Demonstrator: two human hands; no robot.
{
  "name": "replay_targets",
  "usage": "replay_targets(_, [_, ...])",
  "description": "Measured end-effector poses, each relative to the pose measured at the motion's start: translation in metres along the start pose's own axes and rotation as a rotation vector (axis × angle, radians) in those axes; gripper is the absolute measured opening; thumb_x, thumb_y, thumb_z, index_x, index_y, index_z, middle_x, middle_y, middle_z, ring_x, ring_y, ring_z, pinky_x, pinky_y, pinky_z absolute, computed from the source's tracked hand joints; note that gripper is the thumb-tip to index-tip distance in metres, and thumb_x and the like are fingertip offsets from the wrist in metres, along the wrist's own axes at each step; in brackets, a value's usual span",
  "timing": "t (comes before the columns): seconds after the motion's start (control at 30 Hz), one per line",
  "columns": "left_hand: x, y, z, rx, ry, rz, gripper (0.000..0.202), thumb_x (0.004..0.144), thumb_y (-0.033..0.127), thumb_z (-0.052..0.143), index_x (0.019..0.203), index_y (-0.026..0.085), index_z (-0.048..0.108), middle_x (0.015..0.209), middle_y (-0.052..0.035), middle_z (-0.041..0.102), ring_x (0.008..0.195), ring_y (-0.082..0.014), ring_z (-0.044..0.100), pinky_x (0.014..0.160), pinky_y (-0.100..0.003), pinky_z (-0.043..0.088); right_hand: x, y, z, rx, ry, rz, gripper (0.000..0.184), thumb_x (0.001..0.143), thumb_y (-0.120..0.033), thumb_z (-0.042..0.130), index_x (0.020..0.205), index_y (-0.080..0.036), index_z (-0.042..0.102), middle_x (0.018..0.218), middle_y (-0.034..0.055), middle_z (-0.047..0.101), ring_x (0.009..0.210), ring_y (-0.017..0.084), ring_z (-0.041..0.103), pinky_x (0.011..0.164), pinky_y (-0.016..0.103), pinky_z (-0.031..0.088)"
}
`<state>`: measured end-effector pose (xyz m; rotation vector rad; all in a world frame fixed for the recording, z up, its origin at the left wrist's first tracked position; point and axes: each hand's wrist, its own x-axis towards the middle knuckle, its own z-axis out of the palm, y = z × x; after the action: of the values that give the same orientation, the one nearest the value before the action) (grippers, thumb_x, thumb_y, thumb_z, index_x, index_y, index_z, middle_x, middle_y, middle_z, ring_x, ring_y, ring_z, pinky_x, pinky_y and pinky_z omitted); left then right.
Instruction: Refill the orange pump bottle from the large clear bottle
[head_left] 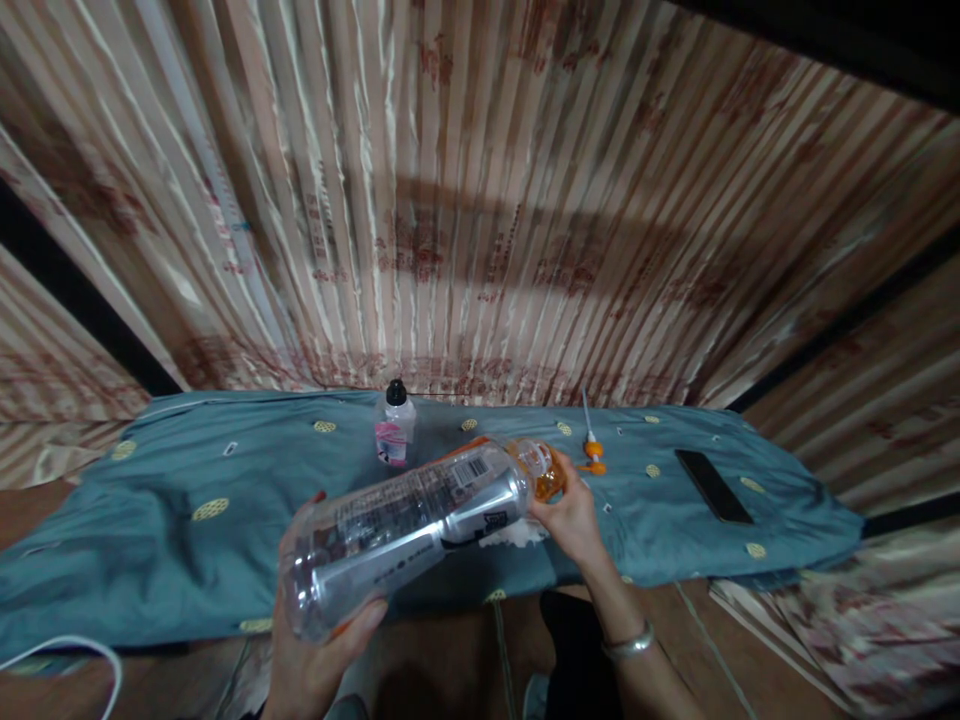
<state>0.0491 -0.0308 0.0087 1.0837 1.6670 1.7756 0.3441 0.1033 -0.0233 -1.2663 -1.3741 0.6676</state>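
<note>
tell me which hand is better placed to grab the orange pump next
Probably the right hand: it is close to the orange pump, though busy gripping the amber part at one end of the clear bottle. The left hand supports the opposite end, farther away.

Blocked across the middle by the big bottle (401,535), slanted between left hand (300,660) and right hand (574,515). Obstructed just behind by the upright small bottle (395,437). Open leftward over the sheet (255,475). Passable on the right between pump (594,453) and phone (712,486). Walled at the back by the curtain (465,150).
</note>
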Motion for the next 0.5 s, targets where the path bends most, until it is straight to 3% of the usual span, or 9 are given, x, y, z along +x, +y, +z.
replay_targets(0.3, [-0.0014,0.0035,0.0044,0.028,0.031,0.08,0.116,0.07,0.086,0.093,0.163,0.026,0.06,0.15,-0.0169,0.073,0.127,-0.0417,0.079,0.121,-0.063,0.062,-0.0004,-0.0011,-0.0006,0.029,-0.014,0.0,0.067,0.07,-0.042,0.099,0.131,-0.027,0.076,0.119,0.0081,0.09,0.106,0.034,0.088,0.1,0.053,0.074])
replay_targets(0.5, [-0.0012,-0.0018,0.0038,0.013,0.025,0.079,0.102,0.072,0.081,0.095,0.152,0.025,0.066,0.161,-0.0187,0.067,0.152,-0.0465,0.065,0.135,-0.069,0.045,0.0,-0.001,0.0009,0.069,-0.02,0.002,0.07,0.07,-0.048,0.099,0.132,-0.026,0.075,0.12,0.0098,0.089,0.106,0.035,0.087,0.101,0.056,0.073])
